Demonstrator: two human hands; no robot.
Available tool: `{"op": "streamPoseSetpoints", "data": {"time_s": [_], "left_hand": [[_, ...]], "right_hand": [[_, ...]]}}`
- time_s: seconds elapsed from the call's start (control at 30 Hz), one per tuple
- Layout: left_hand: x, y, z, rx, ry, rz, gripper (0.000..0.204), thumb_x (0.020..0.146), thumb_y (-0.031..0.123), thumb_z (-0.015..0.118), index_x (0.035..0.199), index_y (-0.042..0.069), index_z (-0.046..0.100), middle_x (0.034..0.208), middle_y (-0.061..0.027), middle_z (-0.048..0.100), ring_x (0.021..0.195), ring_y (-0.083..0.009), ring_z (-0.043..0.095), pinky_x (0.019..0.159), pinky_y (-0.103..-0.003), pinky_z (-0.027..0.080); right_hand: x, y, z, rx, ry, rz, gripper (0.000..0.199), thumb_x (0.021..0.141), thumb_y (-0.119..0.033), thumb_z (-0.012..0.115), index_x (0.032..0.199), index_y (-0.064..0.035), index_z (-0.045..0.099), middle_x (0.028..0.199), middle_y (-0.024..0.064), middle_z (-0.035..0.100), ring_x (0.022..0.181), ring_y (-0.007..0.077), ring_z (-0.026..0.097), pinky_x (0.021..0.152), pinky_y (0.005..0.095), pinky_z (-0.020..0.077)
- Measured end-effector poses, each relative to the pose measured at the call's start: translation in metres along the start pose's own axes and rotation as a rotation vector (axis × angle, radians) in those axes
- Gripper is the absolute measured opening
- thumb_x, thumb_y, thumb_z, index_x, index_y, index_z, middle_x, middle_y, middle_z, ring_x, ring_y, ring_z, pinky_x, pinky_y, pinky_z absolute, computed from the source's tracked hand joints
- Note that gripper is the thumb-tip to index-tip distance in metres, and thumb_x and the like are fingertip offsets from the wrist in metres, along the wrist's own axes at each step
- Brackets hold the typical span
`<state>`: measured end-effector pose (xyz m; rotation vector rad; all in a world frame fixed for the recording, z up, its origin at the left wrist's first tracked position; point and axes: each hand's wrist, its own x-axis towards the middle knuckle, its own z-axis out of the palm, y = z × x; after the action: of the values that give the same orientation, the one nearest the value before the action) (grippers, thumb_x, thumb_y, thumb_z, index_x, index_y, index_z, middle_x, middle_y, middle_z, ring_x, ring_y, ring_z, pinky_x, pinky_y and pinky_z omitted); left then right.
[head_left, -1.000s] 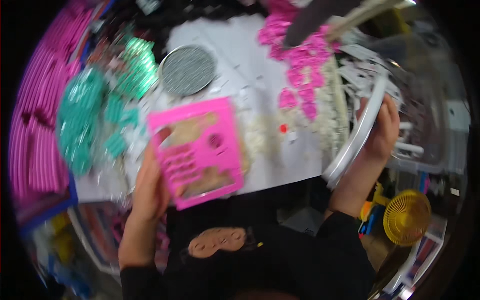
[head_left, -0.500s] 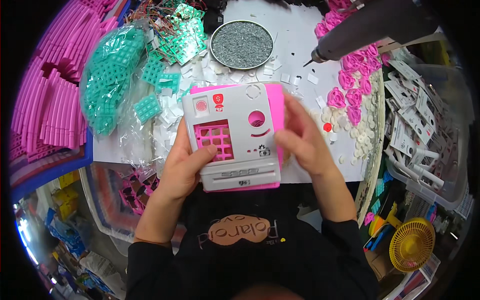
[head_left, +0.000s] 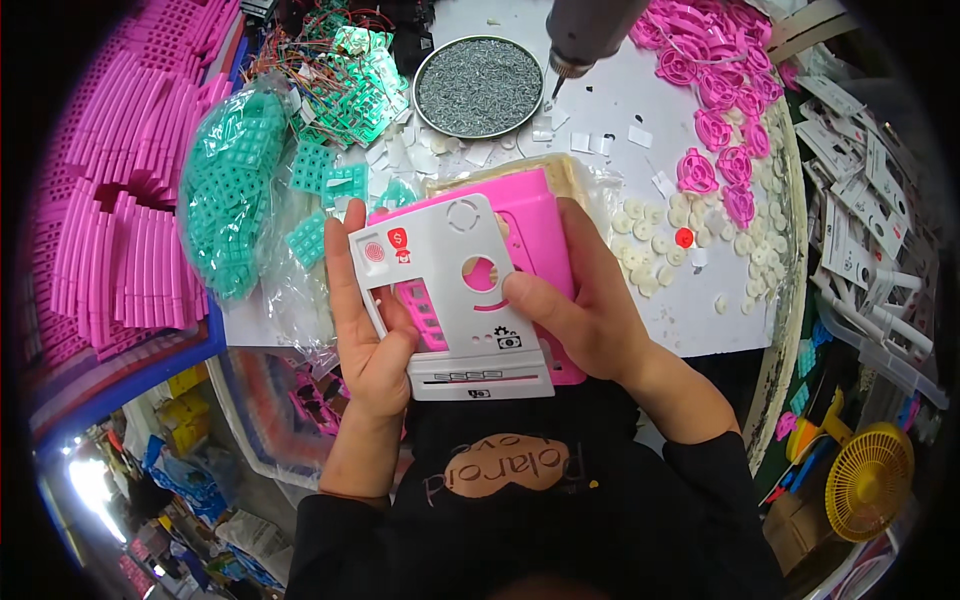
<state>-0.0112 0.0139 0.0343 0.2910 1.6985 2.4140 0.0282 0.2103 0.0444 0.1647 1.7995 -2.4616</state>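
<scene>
A white plastic front panel point(head_left: 440, 262) with a square window, a round hole and red and black printing is held between both hands, in front of my chest. Behind it is a pink plastic panel point(head_left: 540, 235), sticking out to the right and top. My left hand point(head_left: 368, 345) grips the white panel's left edge, thumb bent at the window and fingers stretched up along the edge. My right hand point(head_left: 605, 325) grips the pink panel's right side, its thumb pressing the white face next to the round hole. The right fingers are mostly hidden behind the pink panel.
A screwdriver point(head_left: 590, 38) hangs over a round dish point(head_left: 480, 136) of small metal screws. Teal keypads in a bag point(head_left: 230, 190), green circuit boards point(head_left: 365, 95), pink rings point(head_left: 697, 170) and white discs point(head_left: 655, 235) lie around. Stacked pink panels point(head_left: 115, 130) fill the left; a bin point(head_left: 900, 365) of white parts stands right.
The white panel has slid and tilted left against the pink one, baring more pink on the right. My right thumb has moved onto the white face. My left fingers now point up.
</scene>
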Motion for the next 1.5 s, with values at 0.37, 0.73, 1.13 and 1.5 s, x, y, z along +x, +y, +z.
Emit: {"op": "streamPoseSetpoints", "data": {"time_s": [0.37,0.73,1.13,1.5], "left_hand": [[-0.006,-0.011,0.002,0.077,-0.008,-0.035,0.107,0.064,-0.011,0.037,0.166,0.012,0.011,0.172,-0.0126,0.012,0.157,-0.0324,0.017,0.126,-0.045,0.022],[-0.009,-0.016,-0.011,0.106,-0.025,-0.052,0.108,0.065,-0.014,0.035,0.166,0.012,0.009,0.172,-0.0107,0.01,0.156,-0.0326,0.02,0.125,-0.048,0.024],[-0.016,0.022,0.016,0.136,0.099,-0.088,0.091,0.086,-0.006,0.048,0.165,0.004,0.005,0.162,-0.0193,0.032,0.144,-0.0271,0.042,0.118,-0.04,0.034],[-0.004,0.001,-0.016,0.107,0.177,-0.102,0.073,0.099,0.0,0.053,0.162,-0.001,0.015,0.156,-0.0195,0.042,0.135,-0.0237,0.052,0.112,-0.036,0.042]], "right_hand": [[0.003,0.009,0.0,0.124,-0.049,-0.085,0.062,0.089,-0.021,0.077,0.137,0.0011,0.044,0.115,0.008,0.062,0.105,0.0141,0.06,0.089,0.0317,0.0515],[0.007,0.021,-0.004,-0.106,-0.102,-0.187,0.059,0.091,-0.021,0.074,0.136,0.0007,0.043,0.108,0.0103,0.063,0.095,0.0148,0.061,0.081,0.0326,0.0511],[0.009,0.032,0.001,0.428,-0.158,0.004,0.058,0.099,-0.017,0.067,0.147,-0.0018,0.038,0.127,0.007,0.059,0.113,0.0122,0.058,0.096,0.0314,0.0506],[-0.011,0.03,-0.014,0.317,-0.294,0.28,0.073,0.086,-0.001,0.078,0.147,-0.0007,0.039,0.127,0.0103,0.064,0.122,0.0163,0.06,0.101,0.032,0.0518]]}}
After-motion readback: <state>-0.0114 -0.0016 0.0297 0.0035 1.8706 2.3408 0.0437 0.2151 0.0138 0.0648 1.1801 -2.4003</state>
